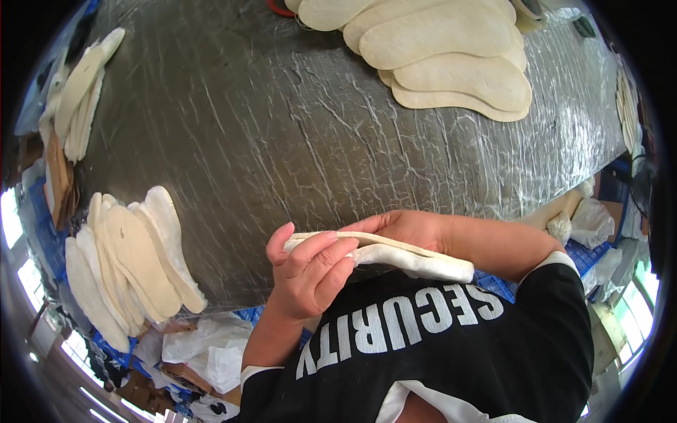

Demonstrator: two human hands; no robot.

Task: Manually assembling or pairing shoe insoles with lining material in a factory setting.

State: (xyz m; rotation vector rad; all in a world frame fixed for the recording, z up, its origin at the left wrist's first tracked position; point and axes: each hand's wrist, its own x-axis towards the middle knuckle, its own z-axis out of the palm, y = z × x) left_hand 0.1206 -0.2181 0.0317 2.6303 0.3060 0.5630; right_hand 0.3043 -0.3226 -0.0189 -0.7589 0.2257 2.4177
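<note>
Close in front of my body I hold a cream insole with a thick white fleecy layer [423, 266], seen nearly edge-on. My left hand [310, 271] grips its left end, with the fingers bent over it and the thumb behind. Around the middle, on the far side, my right hand [409, 229] also holds it; most of those fingers are hidden behind the insole. A gap shows between the cream layer and the white layer near my left fingers. Whether this is one insole or a pair, I cannot tell.
A dark table wrapped in wrinkled clear film [233, 134] spreads before me. Flat cream insoles [451, 35] are piled at its far side. Fleecy insoles [134, 261] lie in a heap at the left edge, with another stack [81, 92] farther back. White plastic bags [208, 345] sit below the table.
</note>
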